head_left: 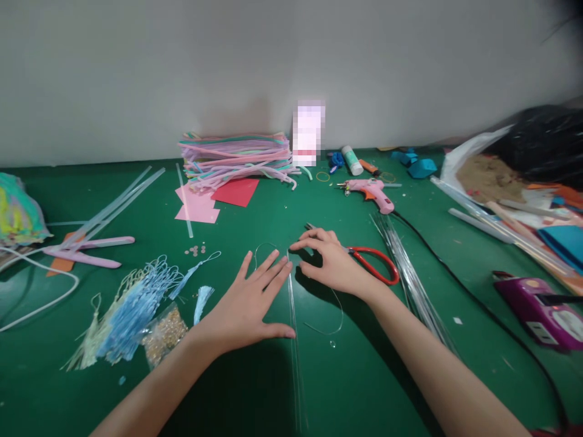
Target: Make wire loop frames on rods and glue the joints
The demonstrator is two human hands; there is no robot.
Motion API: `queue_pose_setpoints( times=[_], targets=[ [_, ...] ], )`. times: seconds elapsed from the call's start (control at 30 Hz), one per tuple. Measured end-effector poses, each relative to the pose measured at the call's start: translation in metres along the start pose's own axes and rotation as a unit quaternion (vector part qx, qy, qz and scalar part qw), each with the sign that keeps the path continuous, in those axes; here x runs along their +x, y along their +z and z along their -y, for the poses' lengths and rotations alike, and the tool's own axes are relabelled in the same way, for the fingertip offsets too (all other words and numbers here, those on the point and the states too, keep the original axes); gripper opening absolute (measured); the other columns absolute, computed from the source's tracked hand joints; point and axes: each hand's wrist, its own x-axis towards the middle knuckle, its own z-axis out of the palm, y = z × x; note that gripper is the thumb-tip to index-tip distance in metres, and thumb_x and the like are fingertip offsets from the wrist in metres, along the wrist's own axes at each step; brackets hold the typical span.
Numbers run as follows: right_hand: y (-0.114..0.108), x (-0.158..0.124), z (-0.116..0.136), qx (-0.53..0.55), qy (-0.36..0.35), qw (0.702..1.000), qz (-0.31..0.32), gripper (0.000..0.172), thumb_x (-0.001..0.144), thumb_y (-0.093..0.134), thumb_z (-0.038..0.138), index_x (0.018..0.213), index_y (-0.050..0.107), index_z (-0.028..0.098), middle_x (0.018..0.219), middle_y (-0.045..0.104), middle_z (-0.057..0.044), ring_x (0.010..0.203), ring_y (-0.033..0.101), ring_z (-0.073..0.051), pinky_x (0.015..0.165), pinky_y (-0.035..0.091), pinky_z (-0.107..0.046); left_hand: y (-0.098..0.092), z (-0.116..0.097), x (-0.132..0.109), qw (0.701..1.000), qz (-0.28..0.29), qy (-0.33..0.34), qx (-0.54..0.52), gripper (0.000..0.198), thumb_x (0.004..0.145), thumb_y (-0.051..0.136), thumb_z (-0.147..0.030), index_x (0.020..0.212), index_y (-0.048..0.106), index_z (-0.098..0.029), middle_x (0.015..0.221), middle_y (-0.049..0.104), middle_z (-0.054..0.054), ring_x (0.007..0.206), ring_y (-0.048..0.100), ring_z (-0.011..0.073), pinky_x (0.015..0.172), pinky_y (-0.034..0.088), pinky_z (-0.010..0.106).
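My left hand (250, 300) lies flat on the green table (364, 376) with its fingers stretched out, pressing beside a pair of thin clear rods (295, 340) that run toward me. My right hand (330, 261) sits just to the right, its fingers curled and pinching at the top end of those rods, next to a thin wire loop (266, 249). A loose curve of clear wire (334, 315) trails below the right wrist. Red-handled scissors (376, 264) lie right behind my right hand.
A stack of pastel pipe cleaners (237, 159) and pink and red paper (237, 191) sit at the back. A pink glue gun (371, 191) with black cord, clear rods (410, 279), blue tassels (132, 306), a bead bag (164, 337) and a purple device (542, 309) surround the hands.
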Motion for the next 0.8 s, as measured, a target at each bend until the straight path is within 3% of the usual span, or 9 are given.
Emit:
queue_pose_setpoints(
  times=[0.47, 0.57, 0.63, 0.7, 0.8],
  targets=[
    [0.001, -0.001, 0.002, -0.026, -0.001, 1.0, -0.011, 0.038, 0.078, 0.06, 0.023, 0.116, 0.063, 0.025, 0.119, 0.055, -0.01, 0.119, 0.044, -0.032, 0.097, 0.039, -0.052, -0.006, -0.002, 0.003, 1.0, -0.005, 0.007, -0.023, 0.1, 0.08, 0.041, -0.076, 0.153, 0.01, -0.016, 0.158, 0.02, 0.013, 0.147, 0.007, 0.0297, 0.115, -0.011, 0.053],
    [-0.006, -0.012, 0.006, -0.019, -0.009, 0.999, -0.024, 0.028, 0.079, 0.058, 0.019, 0.104, 0.067, 0.024, 0.114, 0.054, -0.009, 0.115, 0.046, -0.029, 0.099, 0.039, -0.05, -0.013, -0.003, -0.002, 1.0, -0.008, -0.011, -0.019, 0.079, 0.085, 0.043, -0.07, 0.144, 0.035, -0.018, 0.158, 0.02, 0.011, 0.147, 0.006, 0.0298, 0.116, -0.006, 0.055],
    [-0.009, -0.023, 0.009, -0.021, -0.011, 1.0, -0.014, 0.017, 0.081, 0.057, 0.019, 0.089, 0.07, 0.026, 0.111, 0.054, -0.008, 0.111, 0.047, -0.028, 0.099, 0.038, -0.051, -0.018, -0.003, -0.006, 1.0, -0.011, -0.017, -0.018, 0.056, 0.089, 0.043, -0.063, 0.125, 0.055, -0.021, 0.158, 0.023, 0.009, 0.147, 0.006, 0.0297, 0.116, -0.001, 0.057],
    [-0.008, -0.033, 0.012, -0.02, -0.015, 1.0, 0.001, 0.015, 0.081, 0.058, 0.019, 0.083, 0.071, 0.027, 0.109, 0.054, -0.007, 0.108, 0.048, -0.027, 0.099, 0.037, -0.053, -0.019, -0.004, -0.009, 1.0, -0.012, -0.014, -0.024, 0.042, 0.091, 0.045, -0.056, 0.111, 0.061, -0.023, 0.157, 0.024, 0.008, 0.147, 0.007, 0.0298, 0.116, 0.002, 0.058],
    [-0.003, -0.043, 0.015, -0.015, -0.013, 1.0, 0.01, 0.017, 0.08, 0.058, 0.017, 0.085, 0.071, 0.027, 0.108, 0.054, -0.007, 0.107, 0.049, -0.026, 0.099, 0.038, -0.052, -0.019, -0.004, -0.011, 0.999, -0.011, -0.004, -0.033, 0.037, 0.091, 0.049, -0.053, 0.109, 0.062, -0.025, 0.158, 0.023, 0.008, 0.147, 0.006, 0.0306, 0.115, 0.005, 0.061]
  ],
)
